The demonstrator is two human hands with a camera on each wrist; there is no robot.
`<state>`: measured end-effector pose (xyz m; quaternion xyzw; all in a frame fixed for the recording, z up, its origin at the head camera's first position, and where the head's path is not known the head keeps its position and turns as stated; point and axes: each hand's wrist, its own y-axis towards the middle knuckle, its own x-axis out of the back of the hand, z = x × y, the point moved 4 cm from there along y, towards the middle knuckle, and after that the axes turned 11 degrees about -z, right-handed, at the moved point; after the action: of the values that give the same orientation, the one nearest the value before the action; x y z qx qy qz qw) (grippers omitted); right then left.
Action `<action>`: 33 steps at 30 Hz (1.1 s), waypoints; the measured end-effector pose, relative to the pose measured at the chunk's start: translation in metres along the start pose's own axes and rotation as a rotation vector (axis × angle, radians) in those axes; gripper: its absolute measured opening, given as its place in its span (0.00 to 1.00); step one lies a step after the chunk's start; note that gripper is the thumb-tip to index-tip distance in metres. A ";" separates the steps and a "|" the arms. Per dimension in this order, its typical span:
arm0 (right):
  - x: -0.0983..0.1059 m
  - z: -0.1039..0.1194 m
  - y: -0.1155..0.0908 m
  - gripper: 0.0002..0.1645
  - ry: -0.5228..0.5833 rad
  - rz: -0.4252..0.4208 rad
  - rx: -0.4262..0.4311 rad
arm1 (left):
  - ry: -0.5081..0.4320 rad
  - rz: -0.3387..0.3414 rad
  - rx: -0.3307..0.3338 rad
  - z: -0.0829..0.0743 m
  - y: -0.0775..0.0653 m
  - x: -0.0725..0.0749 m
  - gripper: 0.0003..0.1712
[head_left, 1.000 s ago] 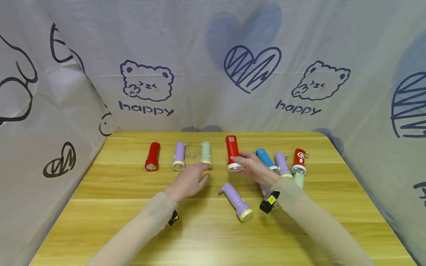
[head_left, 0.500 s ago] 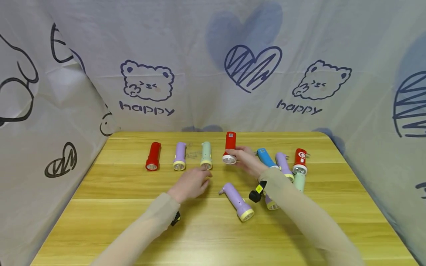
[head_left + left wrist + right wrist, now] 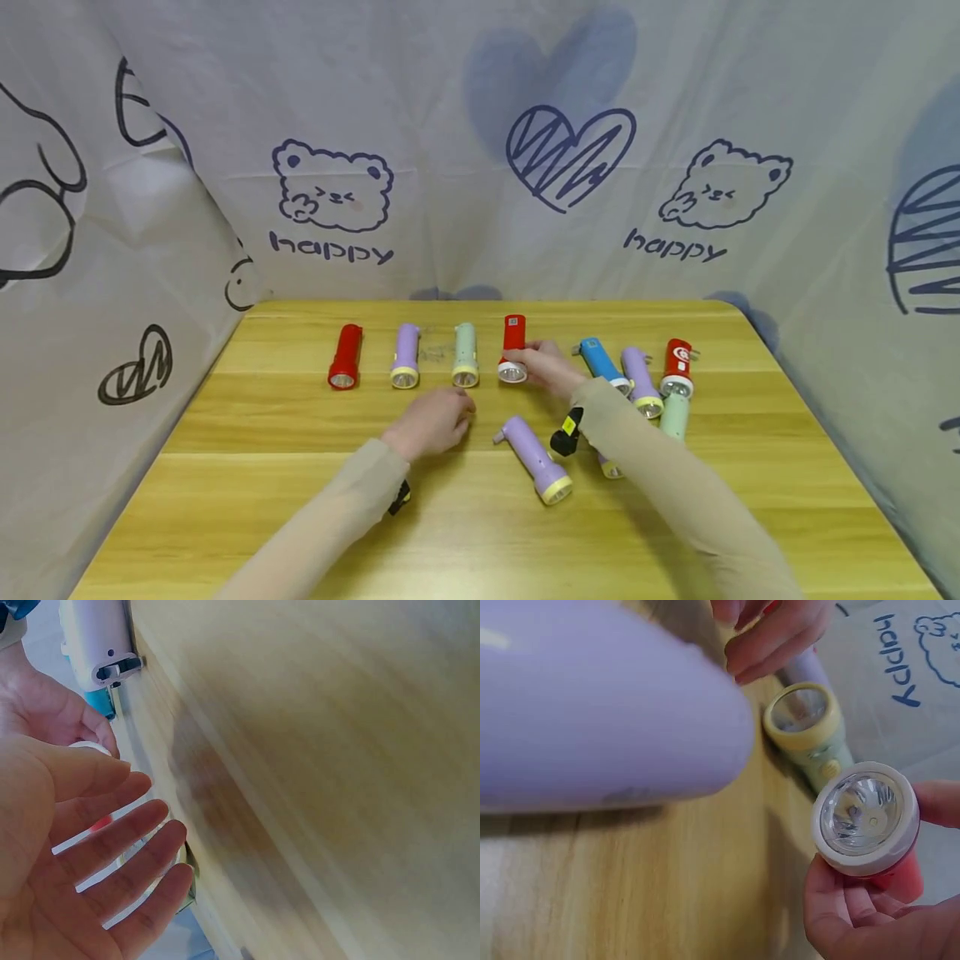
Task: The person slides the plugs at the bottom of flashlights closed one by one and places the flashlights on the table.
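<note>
On the bench, we see the left hand drawn back, fingers loosely spread, with the mint flashlight just beyond it; the right hand pinches the red-and-white flashlight, shifted leftward, seemingly into line beside the mint one.

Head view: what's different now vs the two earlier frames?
The white-rimmed red flashlight shifted slightly left, toward the row's mint flashlight; the right hand moved with it and still grips it. The left hand drew back toward the wearer, off the mint flashlight's head. Unmoved: the all-red flashlight, the row's purple flashlight, the row's mint flashlight and the front purple flashlight.
</note>
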<state>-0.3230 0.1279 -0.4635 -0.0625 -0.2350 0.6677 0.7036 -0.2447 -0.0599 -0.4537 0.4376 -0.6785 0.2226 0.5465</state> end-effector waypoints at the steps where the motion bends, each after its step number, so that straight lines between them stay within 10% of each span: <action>1: 0.000 -0.001 0.001 0.37 -0.022 -0.010 0.004 | 0.005 0.008 0.000 0.000 0.000 -0.001 0.12; 33: -0.003 0.000 0.014 0.33 -0.422 -0.114 0.133 | -0.023 0.000 0.032 0.001 0.002 0.000 0.08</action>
<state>-0.3355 0.1267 -0.4700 0.1384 -0.3357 0.6392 0.6779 -0.2473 -0.0595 -0.4534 0.4490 -0.6811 0.2283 0.5314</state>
